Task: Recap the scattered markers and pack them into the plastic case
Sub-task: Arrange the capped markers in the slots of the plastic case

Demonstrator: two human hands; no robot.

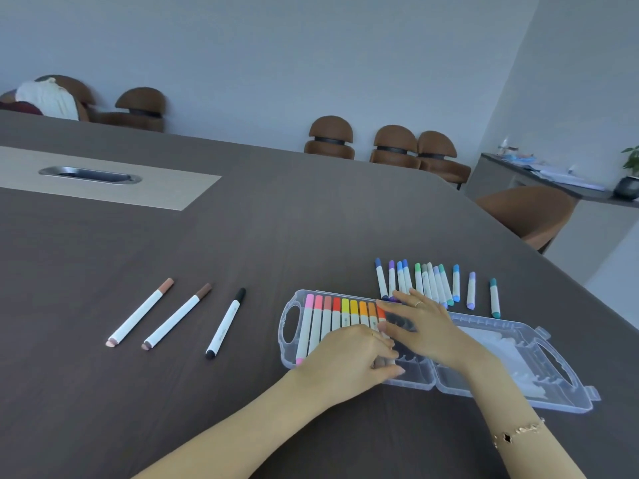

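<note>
while both hands [349, 357] press markers [332, 319], case [518, 375] lies open

- Both hands, left hand [349, 354] and right hand [427, 330], rest on markers in the open plastic case [484, 385].
- Loose markers [432, 283] lie beyond it on the table [242, 257].

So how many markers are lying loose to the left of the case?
3, side by side on the table left of the plastic case: a pink-beige marker farthest left, a brown marker in the middle, a black marker nearest the case.
</note>
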